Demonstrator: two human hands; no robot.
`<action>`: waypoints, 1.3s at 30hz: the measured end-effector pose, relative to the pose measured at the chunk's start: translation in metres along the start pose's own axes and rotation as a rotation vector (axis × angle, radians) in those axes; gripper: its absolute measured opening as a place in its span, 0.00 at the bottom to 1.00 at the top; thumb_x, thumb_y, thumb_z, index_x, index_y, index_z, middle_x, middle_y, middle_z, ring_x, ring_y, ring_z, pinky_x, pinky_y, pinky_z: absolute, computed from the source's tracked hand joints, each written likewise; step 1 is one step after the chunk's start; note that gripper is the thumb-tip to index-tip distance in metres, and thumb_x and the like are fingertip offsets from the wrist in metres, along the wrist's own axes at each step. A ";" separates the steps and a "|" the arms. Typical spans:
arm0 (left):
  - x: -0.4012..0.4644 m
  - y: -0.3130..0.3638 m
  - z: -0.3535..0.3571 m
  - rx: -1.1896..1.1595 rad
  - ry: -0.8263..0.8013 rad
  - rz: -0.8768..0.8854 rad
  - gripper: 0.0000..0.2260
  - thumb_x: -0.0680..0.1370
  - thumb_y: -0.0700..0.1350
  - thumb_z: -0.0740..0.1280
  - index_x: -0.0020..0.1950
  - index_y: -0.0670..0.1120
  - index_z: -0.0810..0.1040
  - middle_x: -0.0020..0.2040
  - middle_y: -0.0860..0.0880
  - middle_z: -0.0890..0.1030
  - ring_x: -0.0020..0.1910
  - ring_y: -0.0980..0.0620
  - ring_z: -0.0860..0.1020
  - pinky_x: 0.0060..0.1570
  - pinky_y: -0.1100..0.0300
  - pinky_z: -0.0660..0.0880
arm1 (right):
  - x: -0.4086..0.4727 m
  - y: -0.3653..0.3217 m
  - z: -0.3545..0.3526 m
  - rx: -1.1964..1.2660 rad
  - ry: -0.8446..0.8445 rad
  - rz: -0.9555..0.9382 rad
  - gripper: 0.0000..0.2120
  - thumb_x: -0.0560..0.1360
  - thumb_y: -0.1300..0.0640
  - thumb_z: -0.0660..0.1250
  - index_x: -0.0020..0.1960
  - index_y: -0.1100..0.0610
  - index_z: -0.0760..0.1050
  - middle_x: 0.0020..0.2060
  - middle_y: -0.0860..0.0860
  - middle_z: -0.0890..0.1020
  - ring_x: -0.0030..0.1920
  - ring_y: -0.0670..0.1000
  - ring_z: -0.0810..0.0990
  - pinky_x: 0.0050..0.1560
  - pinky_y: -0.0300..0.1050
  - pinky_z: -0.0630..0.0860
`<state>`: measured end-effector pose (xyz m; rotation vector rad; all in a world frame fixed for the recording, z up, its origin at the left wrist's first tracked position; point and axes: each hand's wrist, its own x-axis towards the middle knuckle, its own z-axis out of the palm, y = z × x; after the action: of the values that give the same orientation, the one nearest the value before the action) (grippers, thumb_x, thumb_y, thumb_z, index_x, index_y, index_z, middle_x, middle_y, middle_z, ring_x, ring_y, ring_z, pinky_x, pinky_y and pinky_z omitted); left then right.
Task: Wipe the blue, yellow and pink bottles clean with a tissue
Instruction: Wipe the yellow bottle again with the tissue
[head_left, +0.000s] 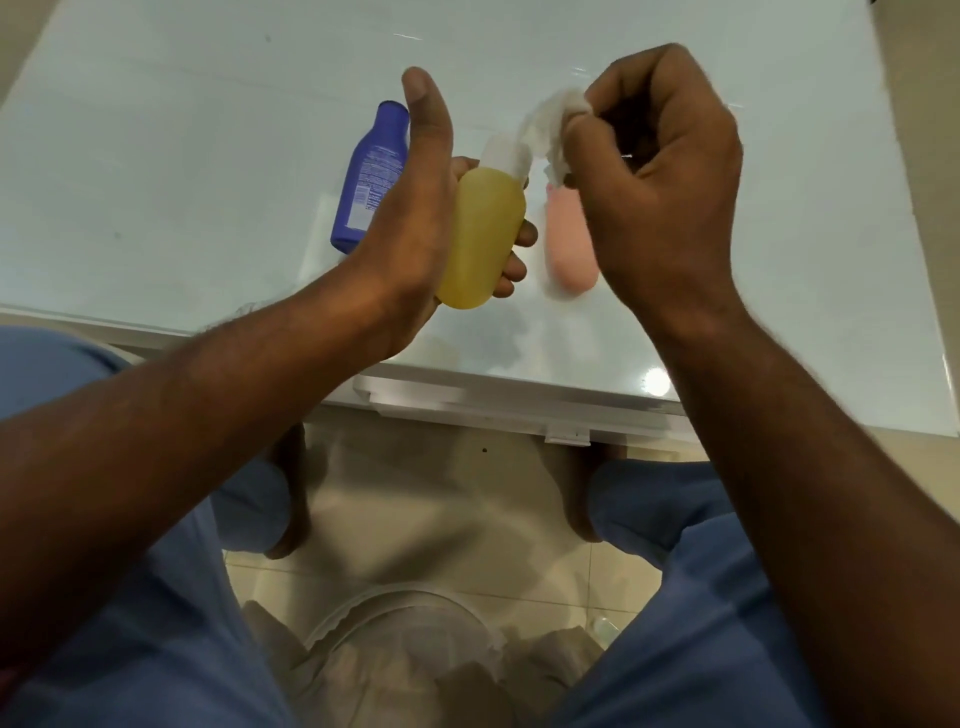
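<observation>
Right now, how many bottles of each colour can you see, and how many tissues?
Blue bottle: 1, lying on the table
Yellow bottle: 1, held in the left hand
Pink bottle: 1, on the table
Tissue: 1, held in the right hand
Total: 4

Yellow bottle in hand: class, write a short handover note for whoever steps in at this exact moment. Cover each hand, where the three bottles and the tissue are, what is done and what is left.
Left hand: holds the yellow bottle above the table, white cap pointing away.
Right hand: pinches the tissue, which touches the cap end of the yellow bottle.
Blue bottle: lies on the table, left of the hands.
Pink bottle: lies on the table, partly behind the right hand.
Done: cannot tell from this view whether any bottle is already clean.
Left: finish wiping the yellow bottle; check the blue and pink ones and wipe them if needed.
</observation>
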<state>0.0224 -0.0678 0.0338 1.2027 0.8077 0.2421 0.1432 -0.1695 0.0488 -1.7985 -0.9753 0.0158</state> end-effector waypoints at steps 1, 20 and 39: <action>0.000 0.000 0.000 -0.007 0.010 -0.009 0.41 0.81 0.70 0.38 0.68 0.44 0.78 0.55 0.38 0.85 0.44 0.44 0.85 0.42 0.51 0.83 | 0.001 0.001 -0.001 0.011 0.012 0.011 0.03 0.80 0.61 0.69 0.51 0.60 0.76 0.41 0.44 0.78 0.39 0.40 0.78 0.43 0.40 0.80; -0.003 0.003 -0.002 -0.022 0.018 0.193 0.37 0.84 0.63 0.37 0.64 0.41 0.78 0.62 0.34 0.82 0.61 0.41 0.84 0.60 0.43 0.82 | -0.026 -0.001 0.019 -0.192 -0.353 -0.301 0.08 0.78 0.57 0.71 0.53 0.60 0.84 0.50 0.55 0.82 0.48 0.51 0.80 0.53 0.54 0.81; -0.004 -0.003 0.003 0.019 -0.088 0.068 0.40 0.82 0.67 0.36 0.71 0.44 0.76 0.60 0.39 0.84 0.49 0.46 0.84 0.46 0.51 0.82 | -0.011 0.006 0.010 -0.184 -0.067 -0.197 0.06 0.78 0.63 0.70 0.51 0.65 0.83 0.48 0.59 0.83 0.47 0.52 0.82 0.45 0.47 0.81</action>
<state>0.0211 -0.0732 0.0331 1.2514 0.6941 0.2359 0.1354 -0.1696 0.0346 -1.8700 -1.2318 -0.1413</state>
